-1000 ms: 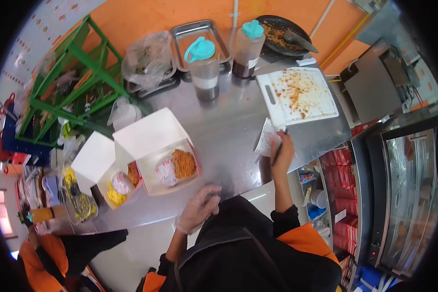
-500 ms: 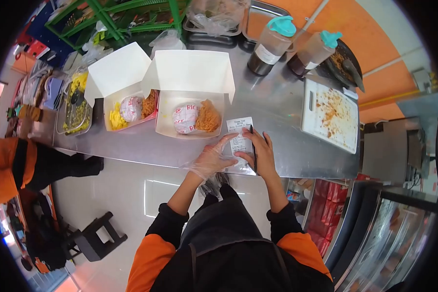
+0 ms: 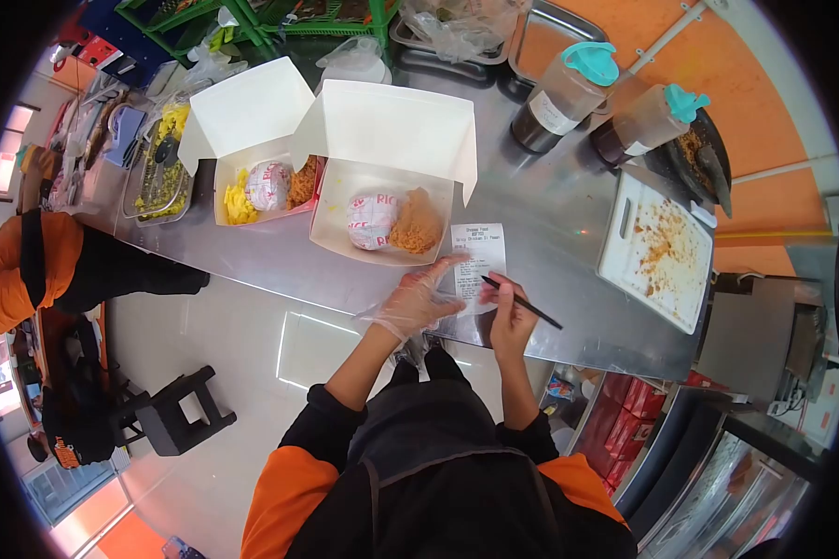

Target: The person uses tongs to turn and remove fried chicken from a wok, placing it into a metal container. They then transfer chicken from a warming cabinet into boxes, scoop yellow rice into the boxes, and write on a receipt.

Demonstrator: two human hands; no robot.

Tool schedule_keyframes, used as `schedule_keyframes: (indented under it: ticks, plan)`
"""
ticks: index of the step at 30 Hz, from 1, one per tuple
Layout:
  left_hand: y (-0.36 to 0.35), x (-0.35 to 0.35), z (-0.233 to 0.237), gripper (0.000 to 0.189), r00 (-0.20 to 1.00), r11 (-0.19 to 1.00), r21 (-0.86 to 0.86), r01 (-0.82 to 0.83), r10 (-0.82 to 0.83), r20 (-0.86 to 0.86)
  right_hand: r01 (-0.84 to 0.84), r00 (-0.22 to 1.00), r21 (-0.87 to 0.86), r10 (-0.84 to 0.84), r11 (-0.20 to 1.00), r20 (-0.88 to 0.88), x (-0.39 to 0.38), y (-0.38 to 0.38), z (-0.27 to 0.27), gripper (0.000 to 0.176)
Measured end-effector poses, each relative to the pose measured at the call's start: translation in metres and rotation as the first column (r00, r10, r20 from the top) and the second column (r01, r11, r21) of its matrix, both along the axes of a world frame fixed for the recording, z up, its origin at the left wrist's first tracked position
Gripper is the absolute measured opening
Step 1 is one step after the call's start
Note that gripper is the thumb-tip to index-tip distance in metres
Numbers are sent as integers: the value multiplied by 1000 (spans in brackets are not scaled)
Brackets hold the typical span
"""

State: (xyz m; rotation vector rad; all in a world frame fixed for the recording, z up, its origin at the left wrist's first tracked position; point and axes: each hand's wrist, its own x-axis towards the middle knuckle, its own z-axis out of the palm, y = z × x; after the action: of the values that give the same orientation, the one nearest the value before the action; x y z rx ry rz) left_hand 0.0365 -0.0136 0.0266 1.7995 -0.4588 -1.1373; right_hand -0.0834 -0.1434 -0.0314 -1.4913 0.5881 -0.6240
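Note:
A printed paper receipt (image 3: 479, 250) lies flat at the front edge of the metal table. My left hand (image 3: 414, 300), in a clear plastic glove, is open, its fingertips touching the receipt's left side. Between the fingers of my right hand (image 3: 511, 321) is a slim black pen (image 3: 531, 306), its tip over the lower part of the paper. Just behind my left hand stands an open white box (image 3: 324, 244) holding a wrapped rice portion (image 3: 371, 222) and a fried chicken piece (image 3: 416, 224). Beside it another open box (image 3: 250, 119) contains rice, chicken and yellow food.
On the right lies a crumb-covered white cutting board (image 3: 657, 252). Two teal-lidded bottles (image 3: 559, 98) (image 3: 645, 126) stand behind it, near a dark pan (image 3: 697, 154). A clear container (image 3: 158, 182) of yellow food sits left. Another person (image 3: 37, 265) is at far left, near a black stool (image 3: 172, 415).
My right hand has turned the pen from upright along the receipt to a slant, tip pointing up-left at the paper. The view has shifted, so the table things appear farther right.

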Motion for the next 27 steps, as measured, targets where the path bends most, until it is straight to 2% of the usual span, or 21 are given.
schedule_keyframes:
  ticks: [2, 5, 8, 11, 14, 17, 20, 23, 26, 27]
  plan:
    - [-1, 1, -1, 69, 999, 1000, 10, 13, -13, 29, 33, 998, 10, -33, 999, 45, 2, 7, -2, 23]
    - [0, -1, -9, 69, 995, 999, -50, 6, -1, 95, 41, 997, -34, -43, 999, -60, -1, 7, -4, 18]
    - [0, -1, -23, 69, 975, 988, -153, 21, 14, 223, 119, 990, -30, -121, 992, -72, 3, 13, -7, 14]
    - [-1, 0, -15, 72, 981, 999, -50, 9, 1, 193, 112, 984, -107, -126, 988, -130, 3, 14, -4, 12]
    - [-3, 3, -8, 74, 997, 999, -25, -21, 23, 71, 107, 983, -73, -117, 992, -139, 4, 12, -4, 13]
    - [-2, 1, -21, 75, 974, 996, -89, -13, 32, 226, 108, 986, 30, -103, 994, -132, 8, 9, -1, 14]
    - [-2, 0, -24, 77, 951, 995, -105, -3, 35, 306, 89, 994, -76, -94, 993, -64, 21, 6, -4, 14]
    - [-1, 1, -29, 77, 855, 988, -146, 53, 31, 517, 48, 995, -131, -59, 990, -81, 32, 6, -3, 14]
    - [-1, 2, -22, 78, 960, 991, -134, 6, 32, 278, 48, 997, -127, -56, 991, -59, 33, 6, -7, 14]
    - [0, 2, -21, 78, 960, 990, -140, 8, 32, 278, 33, 997, -167, -45, 985, -68, 33, 6, -6, 14]
